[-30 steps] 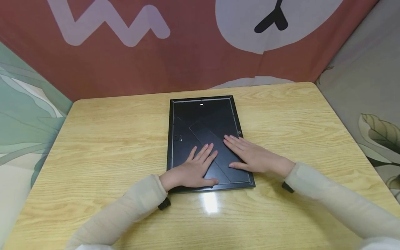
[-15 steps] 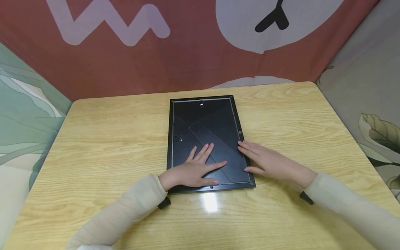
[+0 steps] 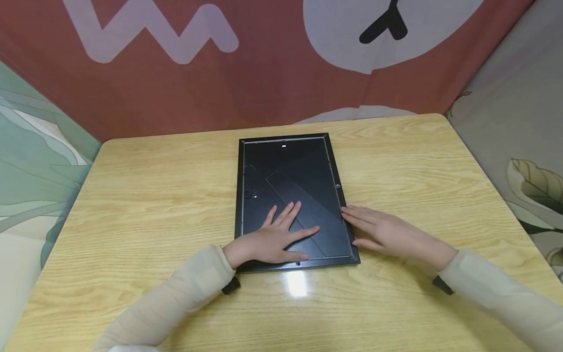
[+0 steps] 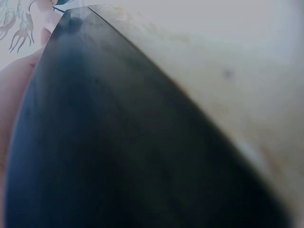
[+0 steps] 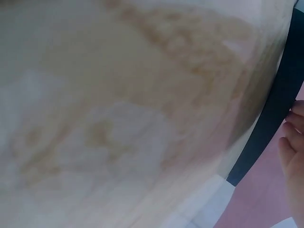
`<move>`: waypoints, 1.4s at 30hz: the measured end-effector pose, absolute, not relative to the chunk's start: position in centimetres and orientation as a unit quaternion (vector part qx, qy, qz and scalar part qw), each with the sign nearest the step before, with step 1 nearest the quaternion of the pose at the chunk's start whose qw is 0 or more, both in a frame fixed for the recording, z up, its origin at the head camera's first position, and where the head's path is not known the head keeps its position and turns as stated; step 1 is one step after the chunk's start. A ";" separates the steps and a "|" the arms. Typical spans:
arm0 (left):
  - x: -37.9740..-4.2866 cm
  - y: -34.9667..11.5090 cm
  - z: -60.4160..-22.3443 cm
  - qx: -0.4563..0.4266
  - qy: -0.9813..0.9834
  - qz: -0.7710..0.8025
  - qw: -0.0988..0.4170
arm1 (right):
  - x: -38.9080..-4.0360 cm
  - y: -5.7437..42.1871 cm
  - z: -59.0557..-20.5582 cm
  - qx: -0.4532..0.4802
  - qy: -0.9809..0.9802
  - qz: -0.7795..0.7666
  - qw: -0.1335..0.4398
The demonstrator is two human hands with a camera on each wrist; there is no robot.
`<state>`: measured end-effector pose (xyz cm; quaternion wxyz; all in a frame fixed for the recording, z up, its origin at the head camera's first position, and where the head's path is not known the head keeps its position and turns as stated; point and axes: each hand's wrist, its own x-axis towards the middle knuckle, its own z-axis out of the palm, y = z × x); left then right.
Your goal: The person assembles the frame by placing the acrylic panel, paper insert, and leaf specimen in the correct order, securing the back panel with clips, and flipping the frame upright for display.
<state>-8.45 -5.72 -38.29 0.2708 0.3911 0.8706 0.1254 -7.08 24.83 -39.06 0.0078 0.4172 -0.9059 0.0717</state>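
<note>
A black picture frame (image 3: pixel 281 157) lies back side up on the table, a slanted stand leg (image 3: pixel 286 188) folded flat against its backing. My left hand (image 3: pixel 271 244) rests on the lower left of the backing, fingers spread. At the lower right rim, the straight fingertips of my right hand (image 3: pixel 387 232) touch the frame's edge. Up close in the left wrist view, the frame's side (image 4: pixel 118 118) is a blurred dark band with part of the hand at its left. The right wrist view has the frame's edge (image 5: pixel 268 118) as a dark strip beside the fingers.
The light wood-grain table (image 3: pixel 158 195) extends on both sides of the frame. A red printed cloth (image 3: pixel 272 88) hangs behind its back edge. Leaf-patterned cloths stand at left (image 3: pixel 44 171) and right (image 3: pixel 497 112).
My right hand has slid right and slightly toward me, from the backing to the frame's right edge. The left index finger has spread toward the right; the rest of that hand stays put.
</note>
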 end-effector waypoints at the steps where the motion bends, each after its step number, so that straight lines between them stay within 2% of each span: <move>1: -8.5 -5.7 -38.3 0.391 0.871 0.125 0.271 | -7.1 24.8 -39.1 0.416 -0.907 0.073 0.003; 16: -8.5 -5.7 -38.2 0.392 0.869 0.121 0.274 | -7.1 24.7 -38.9 0.409 -0.907 0.096 -0.024; 27: -8.4 -5.6 -38.1 0.382 0.871 0.110 0.290 | -7.5 24.4 -39.0 0.434 -0.895 0.098 0.003; 32: -8.4 -5.5 -38.2 0.381 0.872 0.109 0.287 | -7.7 24.4 -38.9 0.431 -0.897 0.102 -0.005; 42: -8.6 -5.3 -38.4 0.384 0.873 0.100 0.285 | -8.2 24.2 -39.0 0.449 -0.886 0.113 0.018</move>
